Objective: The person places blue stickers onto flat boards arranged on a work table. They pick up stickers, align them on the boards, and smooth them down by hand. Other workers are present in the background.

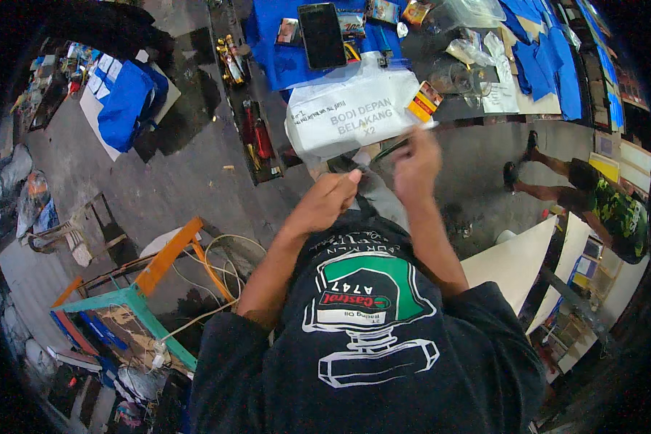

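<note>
My left hand (331, 200) is closed in front of my body, its fingers pinched together near the table's edge; what lies inside it cannot be made out. My right hand (417, 163), blurred, is raised beside it, with a dark, thin item (390, 150) at its fingers. Just beyond both hands lies a white paper pattern (352, 103) with printed and handwritten words. A yellow and red small box (424, 102) rests on its right part. Behind the paper, a black smartphone (321, 37) lies on blue fabric (274, 59).
Blue cut pieces (542, 59) and a clear glass mug (450, 76) are on the table at right. A narrow tray (260, 138) holds red-handled tools. An orange and green wooden frame (141, 293) with cables stands lower left. Another person (602, 200) is at far right.
</note>
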A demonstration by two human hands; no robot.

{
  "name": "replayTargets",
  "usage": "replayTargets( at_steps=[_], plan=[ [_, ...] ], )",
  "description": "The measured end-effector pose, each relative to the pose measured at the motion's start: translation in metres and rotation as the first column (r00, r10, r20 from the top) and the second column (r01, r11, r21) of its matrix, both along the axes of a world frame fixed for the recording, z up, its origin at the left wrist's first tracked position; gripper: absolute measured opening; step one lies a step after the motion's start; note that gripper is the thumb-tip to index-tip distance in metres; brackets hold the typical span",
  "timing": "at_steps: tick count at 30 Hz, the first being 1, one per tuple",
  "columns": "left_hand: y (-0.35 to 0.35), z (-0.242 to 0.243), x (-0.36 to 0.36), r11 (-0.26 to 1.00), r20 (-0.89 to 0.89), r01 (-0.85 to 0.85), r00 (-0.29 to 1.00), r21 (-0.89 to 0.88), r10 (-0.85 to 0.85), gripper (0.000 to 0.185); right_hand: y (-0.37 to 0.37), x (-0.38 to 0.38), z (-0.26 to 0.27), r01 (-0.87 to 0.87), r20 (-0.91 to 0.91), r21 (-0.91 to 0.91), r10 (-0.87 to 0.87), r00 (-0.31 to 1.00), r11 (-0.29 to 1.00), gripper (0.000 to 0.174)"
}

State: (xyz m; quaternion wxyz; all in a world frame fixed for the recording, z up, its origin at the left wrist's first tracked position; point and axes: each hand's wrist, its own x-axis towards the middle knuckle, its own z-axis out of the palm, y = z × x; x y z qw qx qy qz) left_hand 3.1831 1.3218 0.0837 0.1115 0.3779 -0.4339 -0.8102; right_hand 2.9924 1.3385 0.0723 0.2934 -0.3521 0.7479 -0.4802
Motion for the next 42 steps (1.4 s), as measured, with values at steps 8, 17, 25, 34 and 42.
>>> replayTargets(
  at_steps=[8, 17, 25, 34, 42],
  plan=[
    [0.005, -0.036, 0.007, 0.716, 0.295, -0.013, 0.906, -0.698, 0.304, 0.027, -0.031, -0.091, -0.006, 0.416, 0.778, -0.193, -0.119, 0.617, 0.889, 0.014],
    [-0.071, -0.108, -0.039, 0.194, 0.227, 0.138, 0.784, -0.971, 0.579, 0.047, -0.072, -0.021, -0.068, 0.081, 0.805, -0.145, 0.070, 0.590, 0.986, 0.029],
    [-0.073, -0.127, -0.036, 0.266, 0.250, 0.121, 0.811, -0.956, 0.529, 0.058, -0.083, -0.033, -0.083, -0.375, 0.387, -0.090, 0.380, 0.840, 0.922, 0.020],
    [-0.071, -0.132, -0.034, 0.255, 0.266, 0.147, 0.800, -0.956, 0.538, 0.058, -0.079, -0.033, -0.103, -0.428, 0.138, -0.121, 0.442, 0.886, 0.896, 0.012],
    [-0.071, -0.131, -0.035, 0.263, 0.280, 0.157, 0.794, -0.952, 0.540, 0.057, -0.080, -0.030, -0.102, -0.416, 0.159, -0.130, 0.433, 0.887, 0.900, 0.012]
  ],
)
